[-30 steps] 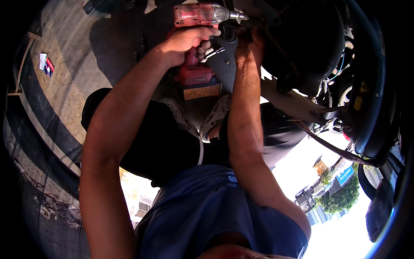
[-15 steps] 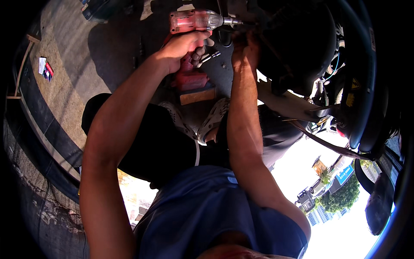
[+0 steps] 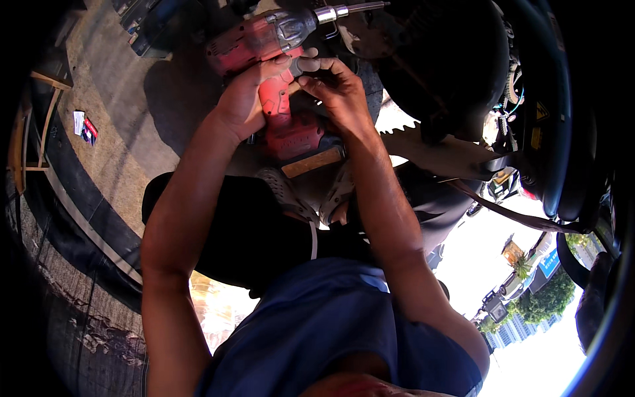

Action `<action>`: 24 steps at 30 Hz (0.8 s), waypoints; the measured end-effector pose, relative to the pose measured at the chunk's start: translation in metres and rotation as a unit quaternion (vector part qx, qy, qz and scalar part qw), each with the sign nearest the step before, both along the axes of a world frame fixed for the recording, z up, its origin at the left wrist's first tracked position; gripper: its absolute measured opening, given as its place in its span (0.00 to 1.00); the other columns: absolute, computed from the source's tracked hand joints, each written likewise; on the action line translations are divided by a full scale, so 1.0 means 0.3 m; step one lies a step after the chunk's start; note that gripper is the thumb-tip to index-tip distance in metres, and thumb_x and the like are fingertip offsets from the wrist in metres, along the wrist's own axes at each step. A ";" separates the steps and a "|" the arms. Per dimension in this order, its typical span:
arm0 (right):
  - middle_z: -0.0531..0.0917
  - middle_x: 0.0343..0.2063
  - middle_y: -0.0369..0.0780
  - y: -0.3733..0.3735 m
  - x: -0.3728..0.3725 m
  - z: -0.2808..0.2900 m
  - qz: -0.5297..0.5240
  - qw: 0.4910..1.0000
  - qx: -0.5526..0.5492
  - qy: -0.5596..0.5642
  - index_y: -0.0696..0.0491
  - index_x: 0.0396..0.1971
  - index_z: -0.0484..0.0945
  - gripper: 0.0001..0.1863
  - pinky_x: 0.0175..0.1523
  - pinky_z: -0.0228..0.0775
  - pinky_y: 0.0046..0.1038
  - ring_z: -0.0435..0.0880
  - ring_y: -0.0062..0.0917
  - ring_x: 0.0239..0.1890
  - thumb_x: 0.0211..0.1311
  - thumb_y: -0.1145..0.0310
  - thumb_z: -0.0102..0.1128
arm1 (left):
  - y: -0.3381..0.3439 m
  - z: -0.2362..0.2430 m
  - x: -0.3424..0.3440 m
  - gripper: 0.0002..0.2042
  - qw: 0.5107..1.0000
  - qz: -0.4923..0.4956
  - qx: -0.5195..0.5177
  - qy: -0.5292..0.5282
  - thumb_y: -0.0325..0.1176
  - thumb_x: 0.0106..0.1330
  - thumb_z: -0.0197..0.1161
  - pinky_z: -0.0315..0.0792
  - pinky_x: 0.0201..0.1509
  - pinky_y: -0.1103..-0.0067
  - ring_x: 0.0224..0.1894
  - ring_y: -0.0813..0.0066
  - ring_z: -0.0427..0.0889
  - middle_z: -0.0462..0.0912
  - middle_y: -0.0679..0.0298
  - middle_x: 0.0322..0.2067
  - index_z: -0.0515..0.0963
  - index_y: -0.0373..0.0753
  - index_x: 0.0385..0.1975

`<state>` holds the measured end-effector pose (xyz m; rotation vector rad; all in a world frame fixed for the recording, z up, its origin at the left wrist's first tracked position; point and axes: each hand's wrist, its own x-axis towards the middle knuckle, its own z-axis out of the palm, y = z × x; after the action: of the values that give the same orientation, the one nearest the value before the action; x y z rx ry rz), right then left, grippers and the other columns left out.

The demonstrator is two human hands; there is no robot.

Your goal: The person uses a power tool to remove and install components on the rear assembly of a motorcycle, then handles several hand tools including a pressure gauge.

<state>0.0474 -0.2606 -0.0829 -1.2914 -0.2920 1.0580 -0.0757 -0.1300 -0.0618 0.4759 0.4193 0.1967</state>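
Holds the drill [image 3: 250, 47] ahead, long axis sloping up rightward, with left hand [image 3: 246, 99] fingers wrapped round its grip [image 3: 276, 102]. Curls right hand [image 3: 345, 98] fingers in just rightward; cannot tell whether pinching anything. Ends in a thin bit [image 3: 367, 7].

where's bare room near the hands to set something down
The sunlit floor between the cards and left forearm looks bare; the shaded floor nearer the drill is too dark to judge. It's crowded at the drill around the left hand and right hand, and further right by the black round part.
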 end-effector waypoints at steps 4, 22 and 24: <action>0.85 0.39 0.38 0.018 0.014 -0.009 0.018 0.993 -0.085 -0.085 0.59 0.35 0.80 0.05 0.43 0.78 0.21 0.84 0.19 0.40 0.59 0.80 0.66 | -0.016 -0.009 0.003 0.22 1.000 -0.002 -0.005 0.024 0.35 0.67 0.59 0.65 0.68 0.68 0.60 0.68 0.75 0.78 0.58 0.57 0.72 0.36 0.59; 0.84 0.39 0.42 0.030 0.251 0.155 -0.255 0.921 0.194 0.220 0.55 0.41 0.79 0.08 0.45 0.82 0.37 0.85 0.33 0.41 0.63 0.78 0.59 | 0.030 0.060 -0.030 0.23 0.986 -0.086 0.132 0.061 0.42 0.64 0.61 0.71 0.33 0.78 0.21 0.80 0.72 0.79 0.60 0.30 0.74 0.29 0.50; 0.85 0.41 0.43 0.042 0.257 0.184 -0.248 0.922 0.199 0.221 0.55 0.42 0.79 0.08 0.46 0.82 0.37 0.85 0.33 0.41 0.64 0.78 0.59 | 0.019 0.070 -0.029 0.21 0.986 -0.072 0.143 0.054 0.41 0.64 0.61 0.70 0.29 0.78 0.20 0.80 0.70 0.76 0.63 0.26 0.76 0.28 0.47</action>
<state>0.1246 -0.2480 -0.0276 -0.6765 0.1592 0.7694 -0.0843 -0.1244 -0.0407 0.7990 0.4638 0.0914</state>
